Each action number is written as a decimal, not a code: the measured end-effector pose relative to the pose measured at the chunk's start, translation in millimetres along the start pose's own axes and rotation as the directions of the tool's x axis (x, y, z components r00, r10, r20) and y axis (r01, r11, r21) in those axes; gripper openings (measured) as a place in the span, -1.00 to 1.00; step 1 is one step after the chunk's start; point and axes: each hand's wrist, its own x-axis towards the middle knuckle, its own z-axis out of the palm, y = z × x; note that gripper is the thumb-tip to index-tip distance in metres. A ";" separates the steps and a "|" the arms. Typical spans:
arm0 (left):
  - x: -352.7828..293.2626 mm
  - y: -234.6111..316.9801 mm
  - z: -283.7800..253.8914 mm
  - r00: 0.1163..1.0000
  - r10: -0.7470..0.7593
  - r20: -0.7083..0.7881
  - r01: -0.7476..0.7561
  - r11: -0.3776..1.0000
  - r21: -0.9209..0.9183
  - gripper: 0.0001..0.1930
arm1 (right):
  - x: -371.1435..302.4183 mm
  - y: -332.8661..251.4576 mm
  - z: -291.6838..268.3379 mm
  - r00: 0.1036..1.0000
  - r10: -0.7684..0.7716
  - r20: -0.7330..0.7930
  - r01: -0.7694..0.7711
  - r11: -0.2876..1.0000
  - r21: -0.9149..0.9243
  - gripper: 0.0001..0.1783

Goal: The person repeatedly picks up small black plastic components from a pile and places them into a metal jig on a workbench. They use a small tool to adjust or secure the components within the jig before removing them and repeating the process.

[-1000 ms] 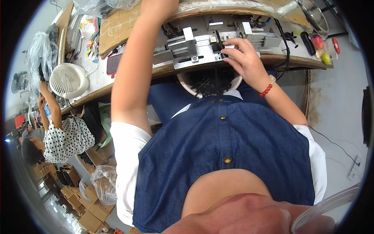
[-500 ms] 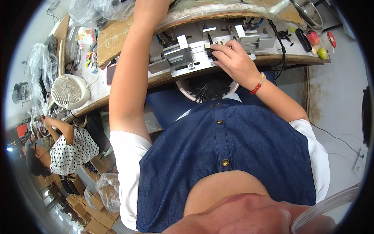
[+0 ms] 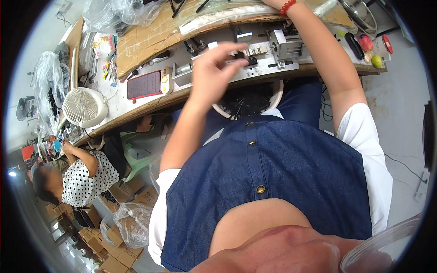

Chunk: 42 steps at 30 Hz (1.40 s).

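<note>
My left hand (image 3: 215, 68) is over the left part of a metal clamping fixture (image 3: 287, 48) at the front of the workbench. Motion blurs it, but thumb and fingers are apart, and no held thing shows. Close to its fingertips, small black parts (image 3: 251, 61) sit on the fixture beside a light metal block (image 3: 256, 51). My right hand (image 3: 274, 2) reaches past the fixture to the far side of the bench. The upper picture edge cuts it off, so its fingers are hidden.
Below the bench edge stands a round bin (image 3: 243, 102) with black pieces. A red-edged phone (image 3: 144, 85) and a white fan (image 3: 84, 107) are on the left. Cardboard (image 3: 141, 48) covers the far bench. Another person (image 3: 88, 175) works at far left.
My left hand has come back from the far side to the fixture. My right hand has left the fixture and reached to the far side. The phone is now uncovered.
</note>
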 end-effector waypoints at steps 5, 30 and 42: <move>-26.6 -35.7 33.9 0.986 0.168 0.003 -0.159 0.927 0.339 -0.74 | -6.9 -10.0 -8.7 0.996 -0.018 -0.088 0.036 0.976 0.214 -0.77; 114.2 -9.0 -23.9 0.855 0.478 -0.202 -0.205 0.670 0.714 -0.81 | -175.6 -100.1 -48.7 0.991 -0.129 0.031 0.093 0.839 0.536 -0.78; 142.2 8.0 -31.2 0.968 0.221 -0.122 -0.048 0.637 0.770 -0.69 | -181.6 -97.2 -22.7 0.970 -0.243 0.026 0.231 0.945 0.233 -0.78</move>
